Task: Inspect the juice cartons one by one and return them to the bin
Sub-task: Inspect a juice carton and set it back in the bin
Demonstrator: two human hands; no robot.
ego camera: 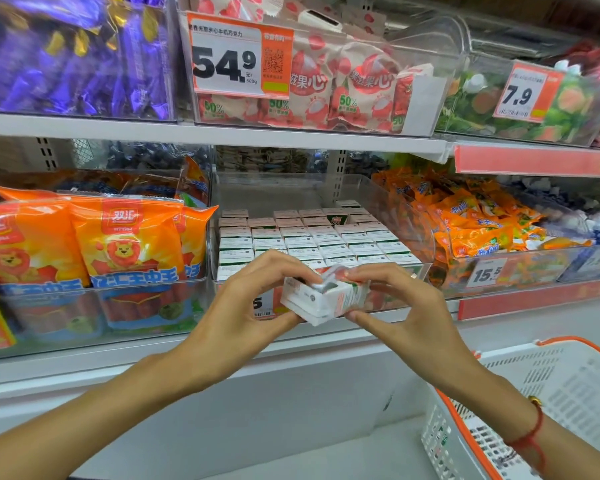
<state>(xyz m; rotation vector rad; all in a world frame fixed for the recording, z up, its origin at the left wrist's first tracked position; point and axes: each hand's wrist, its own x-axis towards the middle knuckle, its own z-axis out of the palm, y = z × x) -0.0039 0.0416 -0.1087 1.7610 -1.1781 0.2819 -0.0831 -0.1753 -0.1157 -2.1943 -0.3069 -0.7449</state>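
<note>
While both hands hold it, one small juice carton (326, 299) lies on its side just before the front edge of the clear bin (409, 216).
Left hand (253, 299) and right hand (406, 306) pinch its ends with curled fingers (284, 263); more cartons (309, 237) fill the bin.

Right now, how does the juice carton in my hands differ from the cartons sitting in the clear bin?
The held carton lies tilted on its side, gripped between the left hand and right hand; the binned cartons stand upright in tight rows. The held carton shows its red-and-green printed side; the binned cartons show only their white tops. The held one is in front of the clear bin, not in it. They look like the same white cartons.
</note>
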